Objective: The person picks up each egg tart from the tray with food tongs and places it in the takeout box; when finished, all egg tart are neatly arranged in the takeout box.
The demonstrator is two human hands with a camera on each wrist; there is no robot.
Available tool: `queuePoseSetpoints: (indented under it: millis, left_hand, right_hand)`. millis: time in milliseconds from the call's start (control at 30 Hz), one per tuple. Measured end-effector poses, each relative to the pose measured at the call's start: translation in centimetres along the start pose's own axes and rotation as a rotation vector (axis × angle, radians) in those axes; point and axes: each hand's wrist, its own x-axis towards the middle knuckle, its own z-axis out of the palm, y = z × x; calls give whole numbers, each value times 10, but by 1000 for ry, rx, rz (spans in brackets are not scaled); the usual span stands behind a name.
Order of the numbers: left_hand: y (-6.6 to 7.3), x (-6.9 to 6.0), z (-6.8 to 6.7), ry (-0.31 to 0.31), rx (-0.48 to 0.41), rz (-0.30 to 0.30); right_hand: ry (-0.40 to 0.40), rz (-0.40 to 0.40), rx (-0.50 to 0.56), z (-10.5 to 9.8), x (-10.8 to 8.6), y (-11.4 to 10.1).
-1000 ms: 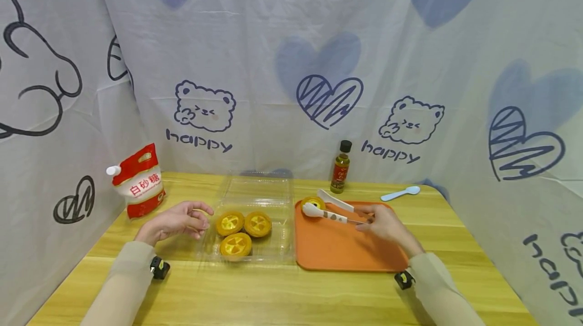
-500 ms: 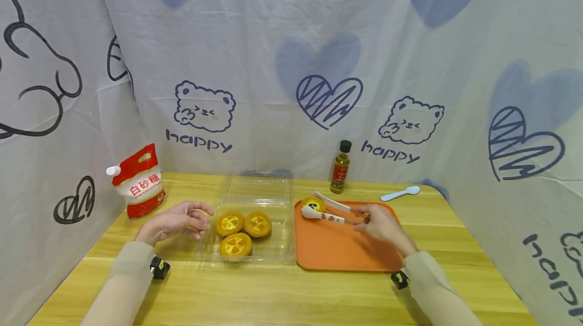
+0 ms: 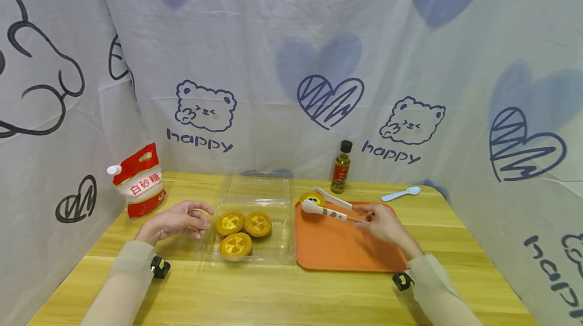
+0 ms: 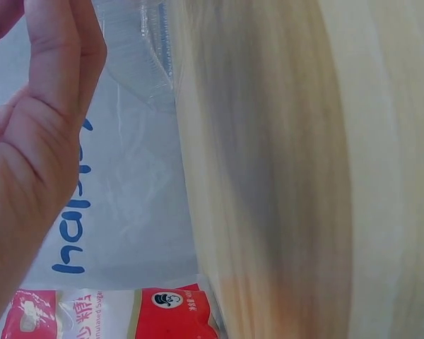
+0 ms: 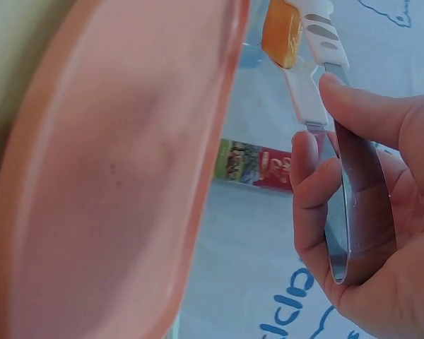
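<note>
A tart (image 3: 312, 198) sits between the tips of the tongs (image 3: 336, 214), at the far left corner of the orange tray (image 3: 348, 245). The right hand (image 3: 386, 223) grips the tongs by the metal bend, and it is clearly the nearer hand. From it, the tongs' long axis runs left and slightly far, so the tart lies at the left end of that line. In the right wrist view the tart looks held off the tray; whether its underside touches anything, I cannot tell.

The clear box (image 3: 283, 247) stands just left of the tray, its lid (image 3: 257, 188) tipped back on the far side. Three tarts (image 3: 235, 246) lie inside, two far and one near left. The tart in the tongs is therefore right of and farther than these. The left hand (image 3: 182, 219) is just beyond the box's left side, fingers loosely bent and holding nothing; contact with the box cannot be told.
</note>
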Motion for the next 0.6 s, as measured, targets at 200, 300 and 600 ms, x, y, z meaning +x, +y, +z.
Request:
queuePoseSetpoints:
  millis: [200,300,600]
  left_hand:
    - [0,0,0,-2,-6,2]
    - [0,0,0,-1,-7,1]
    - [-1,1,-1,2,-2,1]
  right_hand:
    - [3,-26,51,-4,-2,-7]
    - [-6,-43,46,-5,-2,-11]
    - [8,-70,41,-5,-5,-22]
